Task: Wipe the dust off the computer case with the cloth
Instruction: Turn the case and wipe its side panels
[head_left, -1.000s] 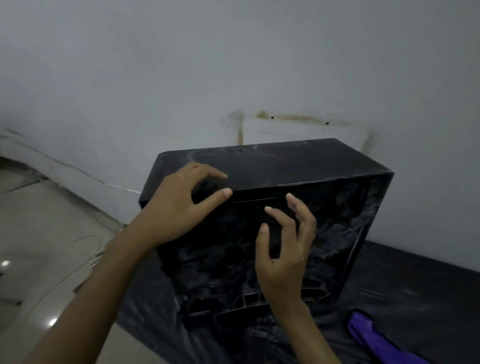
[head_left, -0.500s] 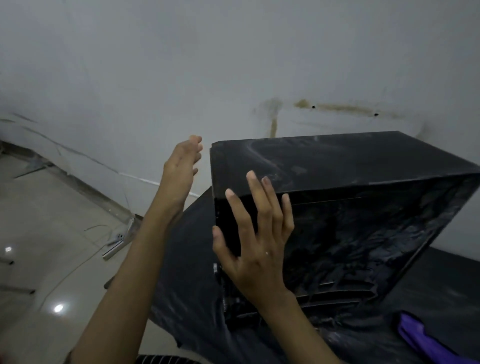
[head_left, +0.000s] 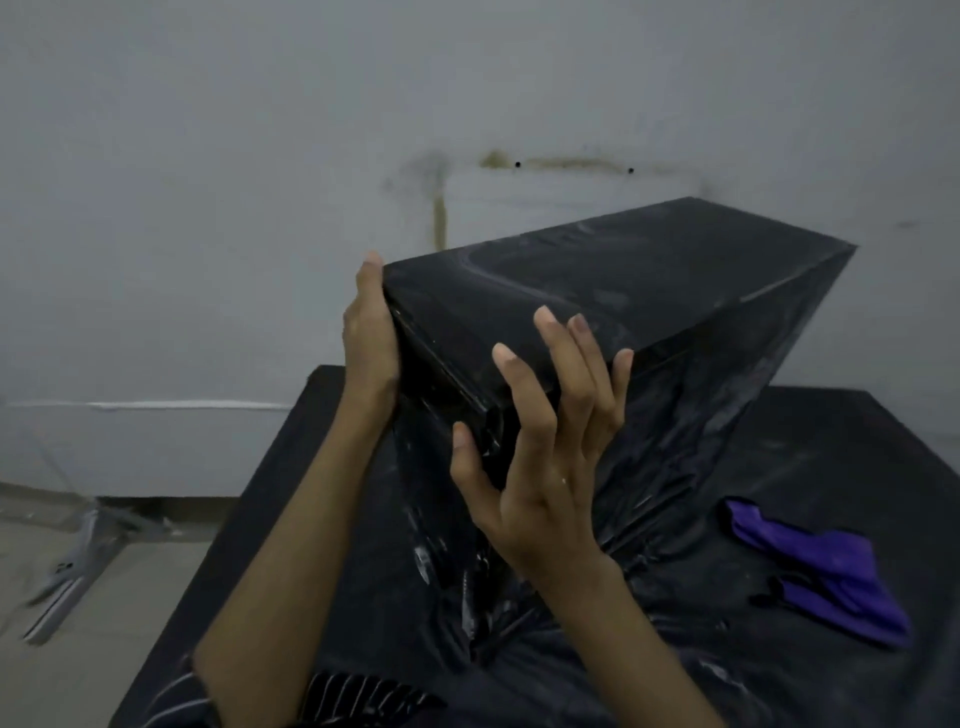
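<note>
One computer case (head_left: 597, 332), one cloth (head_left: 826, 566), two hands on show. The case is a black box, matte top streaked with pale dust, with a glossy side panel facing the camera that reflects a crumpled sheen. It stands on a black worktop (head_left: 831, 457) covered in what looks like shiny plastic sheeting, wrinkled and dusty, and seems tilted, though the wide lens makes that hard to judge.

The left hand (head_left: 369, 338) lies flat against the case's left end, fingers straight and pointing up along the edge, so that grip is apart and just pressing. The right hand (head_left: 545, 441) is up at the near corner, fingers spread and reaching onto the top edge with the thumb out to the side; that grip is apart too, touching rather than wrapped round anything.

The cloth is purple, soft and bunched, lying on the worktop to the right of the case and well apart from both hands.

Room-wise: the worktop's left edge runs diagonally down toward the camera, with pale floor tiles (head_left: 104, 597) beyond it. A grey wall (head_left: 208, 208) with a brown stain sits close behind the case. A striped sleeve (head_left: 353, 696) peeks in at the bottom
</note>
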